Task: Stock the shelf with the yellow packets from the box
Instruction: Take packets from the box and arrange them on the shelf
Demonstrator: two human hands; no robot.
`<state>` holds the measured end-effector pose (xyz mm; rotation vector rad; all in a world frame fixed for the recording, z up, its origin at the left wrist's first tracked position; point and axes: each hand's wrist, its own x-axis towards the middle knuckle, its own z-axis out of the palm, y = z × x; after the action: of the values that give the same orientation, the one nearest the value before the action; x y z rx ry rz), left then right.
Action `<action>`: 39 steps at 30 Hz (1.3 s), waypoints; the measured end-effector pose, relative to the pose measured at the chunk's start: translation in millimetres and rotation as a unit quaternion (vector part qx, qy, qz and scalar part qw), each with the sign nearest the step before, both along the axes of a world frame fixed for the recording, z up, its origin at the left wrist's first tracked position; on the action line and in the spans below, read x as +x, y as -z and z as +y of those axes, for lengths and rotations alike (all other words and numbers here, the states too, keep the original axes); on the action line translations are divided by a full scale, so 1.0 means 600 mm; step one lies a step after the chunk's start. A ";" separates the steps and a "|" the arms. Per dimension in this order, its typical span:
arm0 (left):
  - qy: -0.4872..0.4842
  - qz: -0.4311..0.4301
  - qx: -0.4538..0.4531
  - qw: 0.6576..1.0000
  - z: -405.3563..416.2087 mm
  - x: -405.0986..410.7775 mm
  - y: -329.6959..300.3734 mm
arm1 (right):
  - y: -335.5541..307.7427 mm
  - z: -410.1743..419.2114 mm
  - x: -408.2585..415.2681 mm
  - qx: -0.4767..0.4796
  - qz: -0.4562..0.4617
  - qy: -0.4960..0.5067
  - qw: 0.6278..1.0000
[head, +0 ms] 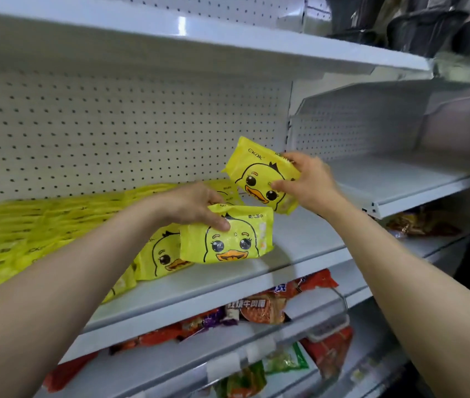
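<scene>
Two yellow packets printed with a duck face are in my hands over the white shelf (299,239). My left hand (196,205) grips the top edge of one yellow packet (228,239), which stands upright at the shelf's front. My right hand (305,182) holds a second yellow packet (256,173) by its right side, tilted and lifted above the shelf. A row of several more yellow packets (41,225) fills the shelf to the left, one of them (162,257) right beside the left-hand packet. The box is out of view.
White pegboard (113,124) backs the shelf. An upper shelf (228,44) hangs overhead with dark containers (417,27) at the right. A bare white shelf bay (400,182) lies to the right. Red and orange noodle packs (256,305) fill the shelves below.
</scene>
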<state>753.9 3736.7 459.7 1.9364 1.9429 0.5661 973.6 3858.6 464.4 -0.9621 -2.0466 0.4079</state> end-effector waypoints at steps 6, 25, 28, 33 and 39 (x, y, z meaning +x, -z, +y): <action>-0.060 -0.011 -0.011 0.998 0.076 0.023 0.009 | 0.011 0.117 0.003 -0.031 0.015 -0.069 0.997; -0.240 0.070 -0.022 0.968 0.231 -0.025 0.060 | 0.016 0.294 0.005 -0.025 -0.008 -0.160 0.987; -0.248 0.048 -0.021 0.967 0.240 -0.037 0.065 | 0.024 0.307 -0.007 -0.038 -0.005 -0.172 0.984; -0.247 0.037 -0.014 0.968 0.257 -0.066 0.073 | 0.033 0.321 -0.029 -0.054 0.008 -0.183 0.982; -0.224 0.074 -0.054 0.970 0.272 -0.090 0.077 | 0.040 0.327 -0.054 -0.052 0.001 -0.181 0.982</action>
<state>699.9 3899.8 413.3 1.5136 2.4722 0.4247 941.0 4054.9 440.4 -0.6452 -2.2197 0.7115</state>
